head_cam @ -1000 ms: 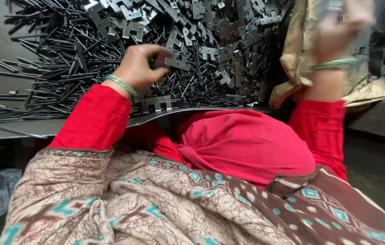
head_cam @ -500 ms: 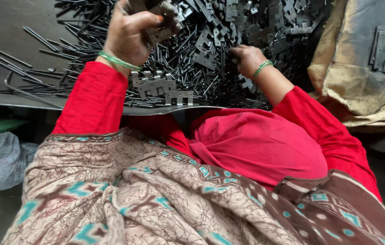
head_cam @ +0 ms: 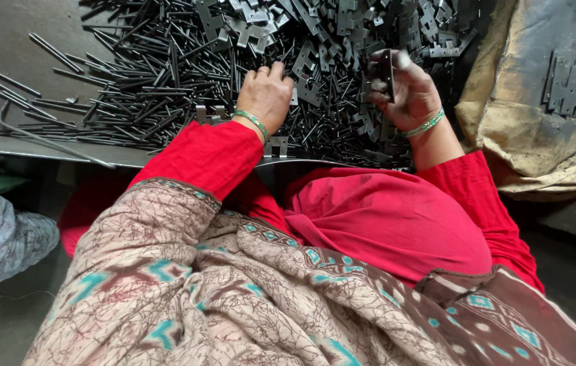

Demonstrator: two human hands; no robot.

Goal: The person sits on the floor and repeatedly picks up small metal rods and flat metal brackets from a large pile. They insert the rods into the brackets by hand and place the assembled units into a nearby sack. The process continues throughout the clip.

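Observation:
My left hand [head_cam: 265, 93] rests knuckles-up on a heap of thin dark metal pins [head_cam: 152, 88], fingers curled down among them; whether it grips anything is hidden. My right hand [head_cam: 406, 91] is raised over the heap and closed around a flat dark metal plate [head_cam: 386, 68] held upright. Stamped notched metal plates [head_cam: 342, 34] lie piled at the back of the heap. Both wrists wear green bangles, and the sleeves are red.
The parts lie on a grey metal tray [head_cam: 64, 152] whose edge runs along my lap. A worn brown sack [head_cam: 525, 129] with a stack of hinge-like plates [head_cam: 569, 81] stands on the right. A grey bag [head_cam: 3, 237] lies low at left.
My left hand dropped from high above the heap down onto the pins. My right hand rose off the pile holding a plate. The view shifted slightly.

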